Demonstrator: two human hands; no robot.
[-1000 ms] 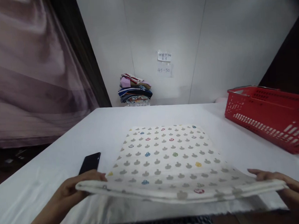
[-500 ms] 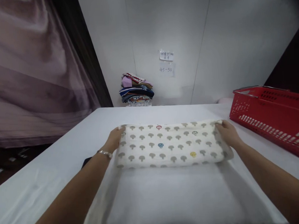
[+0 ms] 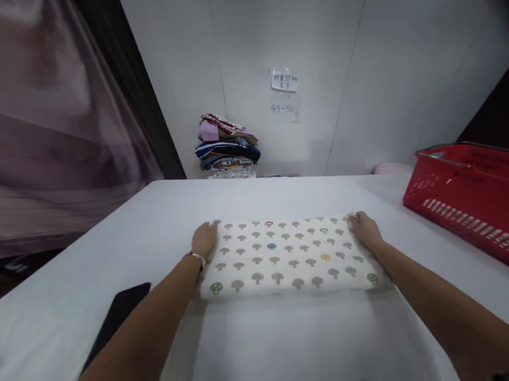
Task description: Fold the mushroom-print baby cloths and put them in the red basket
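A cream cloth (image 3: 283, 254) printed with grey mushrooms and a few coloured ones spans the space between my hands over the white table. Its exact kind does not show. My left hand (image 3: 204, 238) is closed on its far left corner, a bracelet at the wrist. The far right corner is gripped by my right hand (image 3: 364, 228), fingers bent round the edge. The far edge is stretched nearly straight. Toward me, a plain pale part of the cloth (image 3: 177, 348) hangs or lies below the printed panel.
A black flat object (image 3: 116, 317) lies left of my left forearm on the white table (image 3: 153, 218). The red basket (image 3: 472, 202) stands at the right. Folded clothes (image 3: 229, 146) are stacked beyond the far edge, under paper signs (image 3: 284, 95). A pinkish curtain (image 3: 55, 138) hangs at left.
The cloth has come lower and nearer to me, still held by both hands, and more of its printed panel shows. More of the black object is in sight.
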